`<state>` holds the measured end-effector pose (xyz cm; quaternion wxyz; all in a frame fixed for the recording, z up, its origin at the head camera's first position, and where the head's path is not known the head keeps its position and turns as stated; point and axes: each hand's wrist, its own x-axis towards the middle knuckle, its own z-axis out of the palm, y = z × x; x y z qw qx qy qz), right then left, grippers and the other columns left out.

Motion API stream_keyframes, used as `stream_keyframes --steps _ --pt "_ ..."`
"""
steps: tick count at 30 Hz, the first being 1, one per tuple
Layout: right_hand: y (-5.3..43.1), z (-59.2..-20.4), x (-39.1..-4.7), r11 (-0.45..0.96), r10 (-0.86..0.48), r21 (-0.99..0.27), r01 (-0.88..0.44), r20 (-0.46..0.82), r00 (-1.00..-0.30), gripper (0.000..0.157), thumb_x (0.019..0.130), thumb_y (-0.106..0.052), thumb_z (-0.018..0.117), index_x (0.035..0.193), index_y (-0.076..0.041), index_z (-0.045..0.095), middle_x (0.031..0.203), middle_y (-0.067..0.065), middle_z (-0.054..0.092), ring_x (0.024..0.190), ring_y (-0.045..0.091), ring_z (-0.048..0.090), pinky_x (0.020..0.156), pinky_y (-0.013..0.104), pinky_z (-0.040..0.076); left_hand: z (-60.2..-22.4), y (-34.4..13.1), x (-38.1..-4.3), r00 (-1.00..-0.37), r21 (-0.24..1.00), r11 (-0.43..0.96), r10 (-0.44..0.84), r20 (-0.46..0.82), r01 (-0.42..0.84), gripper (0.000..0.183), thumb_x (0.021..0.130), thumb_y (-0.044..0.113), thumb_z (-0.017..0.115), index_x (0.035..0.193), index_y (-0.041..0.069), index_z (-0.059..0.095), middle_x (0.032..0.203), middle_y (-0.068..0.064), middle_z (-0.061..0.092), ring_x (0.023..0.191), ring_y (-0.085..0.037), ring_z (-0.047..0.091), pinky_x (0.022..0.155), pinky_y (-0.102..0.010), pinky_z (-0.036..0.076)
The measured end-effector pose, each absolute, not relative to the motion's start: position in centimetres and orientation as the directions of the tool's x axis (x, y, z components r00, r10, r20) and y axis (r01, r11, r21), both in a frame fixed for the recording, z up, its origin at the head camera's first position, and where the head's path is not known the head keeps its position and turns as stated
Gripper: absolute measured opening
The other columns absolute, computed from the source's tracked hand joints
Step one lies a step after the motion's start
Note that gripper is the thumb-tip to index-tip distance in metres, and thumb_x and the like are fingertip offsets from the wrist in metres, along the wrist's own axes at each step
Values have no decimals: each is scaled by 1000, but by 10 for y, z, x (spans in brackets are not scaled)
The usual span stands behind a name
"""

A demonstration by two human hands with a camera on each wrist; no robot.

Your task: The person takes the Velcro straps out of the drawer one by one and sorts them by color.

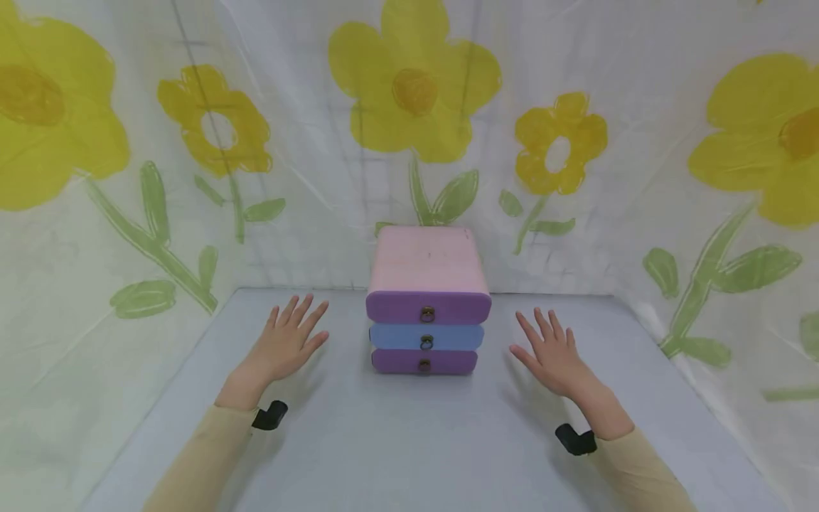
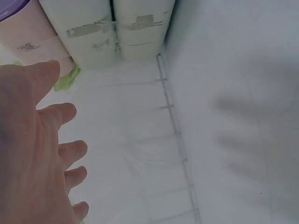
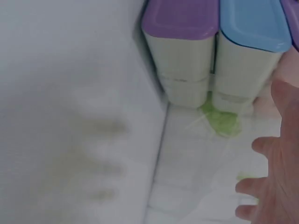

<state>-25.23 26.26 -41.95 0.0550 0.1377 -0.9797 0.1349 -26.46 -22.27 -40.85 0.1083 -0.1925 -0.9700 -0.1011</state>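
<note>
A small three-drawer cabinet (image 1: 427, 259) stands near the back of the table, with a pink top. Its upper drawer front (image 1: 397, 308) is purple, the middle one (image 1: 393, 337) blue, the lowest one (image 1: 393, 361) purple, each with a small ring pull. To its left my left hand (image 1: 281, 350) hovers above the table, fingers spread and holding nothing. On the other side my right hand (image 1: 555, 359) is likewise spread above the surface, apart from the cabinet. The left wrist view shows the cabinet's pale side (image 2: 84, 35) beyond the thumb; the right wrist view shows its drawers from the other side.
The pale table (image 1: 409, 441) runs back to a white curtain (image 1: 307, 235) printed with yellow flowers, which also hangs along both sides. A black band (image 1: 270, 415) is on the left wrist, another black band (image 1: 576, 440) on the right.
</note>
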Motion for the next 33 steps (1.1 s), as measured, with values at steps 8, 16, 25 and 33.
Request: stream_keyframes --steps 8,16,25,33 --pt "262 -401 -249 917 -272 -251 -311 177 -946 70 98 -51 40 153 -12 20 155 28 10 141 51 2 104 73 7 -386 -219 -269 -902 132 909 357 242 395 62 100 48 36 152 16 24 158 -17 15 145 -40 6 112 -64 2" --pt "257 -383 -249 901 -283 -266 -343 240 -929 72 97 -51 43 153 -13 19 156 26 10 142 48 2 105 73 8 -363 -216 -271 -889 134 900 370 271 416 62 100 49 35 153 18 22 158 -14 17 146 -37 6 113 -62 3" --pt "250 -361 -247 888 -302 -268 -373 270 -914 73 98 -49 41 153 -9 14 157 25 5 143 46 -1 110 67 9 -343 -208 -280 -889 150 892 382 253 426 61 101 50 30 153 19 20 159 -11 17 147 -35 5 114 -61 0" --pt "231 -346 -239 855 -290 -277 -439 445 -847 73 95 -44 53 149 -3 25 154 20 23 140 41 19 108 62 26 -329 -202 -287 -867 164 868 415 277 468 63 100 53 30 152 18 24 158 -10 21 146 -35 10 115 -59 3"
